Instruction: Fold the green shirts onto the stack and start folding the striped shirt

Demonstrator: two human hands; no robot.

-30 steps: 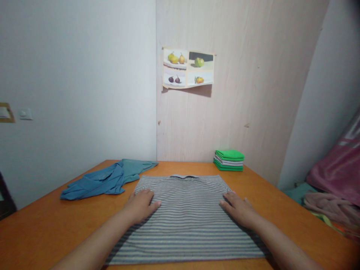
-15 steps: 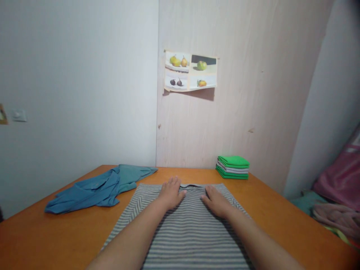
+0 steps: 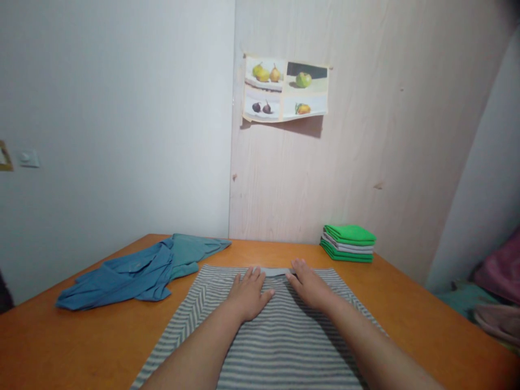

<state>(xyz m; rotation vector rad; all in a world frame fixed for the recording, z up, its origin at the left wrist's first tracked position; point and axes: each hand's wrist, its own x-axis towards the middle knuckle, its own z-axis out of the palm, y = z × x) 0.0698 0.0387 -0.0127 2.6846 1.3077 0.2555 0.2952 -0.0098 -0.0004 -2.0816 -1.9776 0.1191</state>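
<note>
A grey-and-white striped shirt [image 3: 280,341] lies spread on the orange table [image 3: 97,346], its plain grey collar band [image 3: 276,271] at the far edge. My left hand [image 3: 248,295] rests palm down on the cloth just left of the collar, fingers apart. To the right of the collar, my right hand [image 3: 309,284] lies on the fabric with its fingers stretched forward and the thumb apart. Neither hand has cloth gripped. The near end of the shirt runs out of the picture below.
Crumpled blue clothing [image 3: 134,273] lies at the table's left. A folded stack of green and grey cloths [image 3: 348,244] stands at the back right. Behind is a wall with a fruit picture sheet [image 3: 285,89]. Pink fabric [image 3: 501,271] shows beyond the right edge.
My left hand has slid a little back from the collar. My right hand has moved forward to the collar's right end, and the collar lies flatter. The camera view has shifted slightly.
</note>
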